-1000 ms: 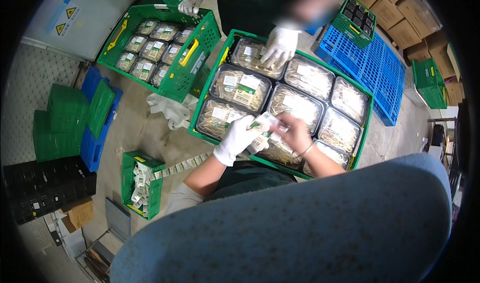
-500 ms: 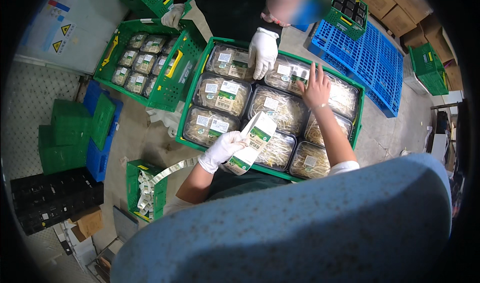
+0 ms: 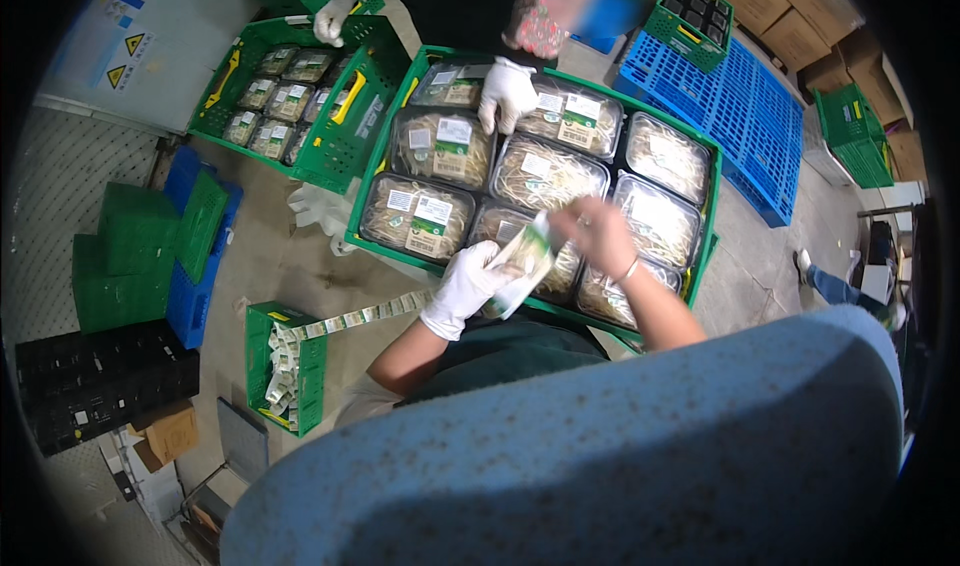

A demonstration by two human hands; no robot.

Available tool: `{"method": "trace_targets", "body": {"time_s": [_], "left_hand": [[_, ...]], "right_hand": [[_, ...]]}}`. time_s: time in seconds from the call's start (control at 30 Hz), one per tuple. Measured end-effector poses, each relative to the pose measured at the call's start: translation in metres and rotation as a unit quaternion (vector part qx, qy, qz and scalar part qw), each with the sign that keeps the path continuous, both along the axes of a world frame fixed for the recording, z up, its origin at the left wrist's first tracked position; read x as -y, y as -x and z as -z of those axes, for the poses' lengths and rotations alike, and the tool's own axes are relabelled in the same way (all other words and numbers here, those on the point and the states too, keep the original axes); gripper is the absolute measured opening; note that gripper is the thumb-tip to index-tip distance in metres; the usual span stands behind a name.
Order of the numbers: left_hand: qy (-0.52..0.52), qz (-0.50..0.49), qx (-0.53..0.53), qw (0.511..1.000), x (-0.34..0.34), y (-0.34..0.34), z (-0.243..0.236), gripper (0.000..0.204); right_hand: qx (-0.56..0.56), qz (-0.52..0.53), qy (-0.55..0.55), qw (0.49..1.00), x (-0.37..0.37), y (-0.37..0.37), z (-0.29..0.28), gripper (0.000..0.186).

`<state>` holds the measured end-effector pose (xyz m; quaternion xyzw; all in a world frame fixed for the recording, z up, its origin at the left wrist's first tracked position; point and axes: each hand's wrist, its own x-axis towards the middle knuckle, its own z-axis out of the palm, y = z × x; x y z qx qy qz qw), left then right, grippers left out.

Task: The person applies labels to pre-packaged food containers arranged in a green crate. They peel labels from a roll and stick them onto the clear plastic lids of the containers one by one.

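1. At the far left of the frame, a stack of folded green plastic crates (image 3: 130,256) sits on the floor beside a blue plastic crate (image 3: 190,256).
2. At lower left, a small green plastic basket (image 3: 287,366) holds a long strip of small white labels (image 3: 360,316) that trails right towards the person's white-gloved left hand (image 3: 462,288).
3. That left hand's grip is closed on a bunch of green-and-white paper labels (image 3: 522,263), held just above the near edge of the large green plastic crate (image 3: 372,191) of clear sprout trays (image 3: 545,171).
4. The bare right hand (image 3: 597,234) pinches the top of the same bunch, fingers together.
5. At upper centre, another person's white-gloved hand (image 3: 507,91) rests on the trays.
6. At upper right, a blue plastic pallet (image 3: 745,116) lies on the floor.
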<state>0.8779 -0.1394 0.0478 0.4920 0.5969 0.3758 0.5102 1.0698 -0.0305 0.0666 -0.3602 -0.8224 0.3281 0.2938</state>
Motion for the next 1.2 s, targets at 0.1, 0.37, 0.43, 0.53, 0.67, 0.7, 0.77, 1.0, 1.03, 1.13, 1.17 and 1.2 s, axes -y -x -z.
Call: {"method": "trace_targets", "body": {"time_s": [0.1,0.37,0.43,0.53,0.67,0.7,0.77,1.0,1.03,1.13,1.17,1.2], "left_hand": [[0.107,-0.009,0.146,0.983,0.015,0.009,-0.018,0.014],[0.126,-0.091,0.226,0.962,0.062,0.032,0.014,0.011],[0.062,-0.093,0.237,0.965,0.064,0.020,0.006,0.012],[0.026,-0.064,0.216,0.974,0.072,0.020,0.021,0.012],[-0.003,-0.006,0.147,0.989,0.063,0.019,0.004,0.014],[-0.011,-0.067,0.221,0.973,0.057,0.003,-0.012,0.014],[-0.036,-0.041,0.165,0.985,0.053,0.004,0.010,0.010],[0.092,-0.044,0.206,0.973,0.068,0.027,-0.014,0.013],[0.111,-0.061,0.194,0.973,0.074,0.037,-0.016,0.015],[0.094,-0.094,0.201,0.970,0.089,0.051,0.018,0.014],[0.099,-0.091,0.224,0.965,0.091,0.049,0.023,0.014],[0.102,-0.091,0.246,0.960,0.090,0.044,0.020,0.015]], "right_hand": [[0.096,0.026,-0.052,0.994,-0.061,-0.020,-0.002,0.018],[0.313,0.155,-0.242,0.905,-0.040,-0.017,0.076,0.058],[0.247,0.188,-0.259,0.915,-0.017,-0.006,0.059,0.061],[-0.018,-0.123,0.215,0.969,0.039,0.010,0.018,0.046],[0.024,-0.142,0.121,0.982,0.078,0.014,-0.002,0.022],[0.025,-0.150,0.121,0.981,0.085,0.016,-0.005,0.019],[-0.016,-0.093,0.092,0.991,0.095,0.019,0.002,0.014],[0.022,0.025,0.092,0.995,0.003,-0.018,0.015,0.023],[0.031,-0.002,0.107,0.994,0.004,-0.018,0.015,0.026],[0.227,-0.010,-0.118,0.967,0.040,-0.009,0.056,0.025],[0.275,-0.018,-0.185,0.943,0.047,-0.008,0.070,0.025],[0.310,-0.006,-0.129,0.942,0.051,-0.005,0.071,0.036]]}}
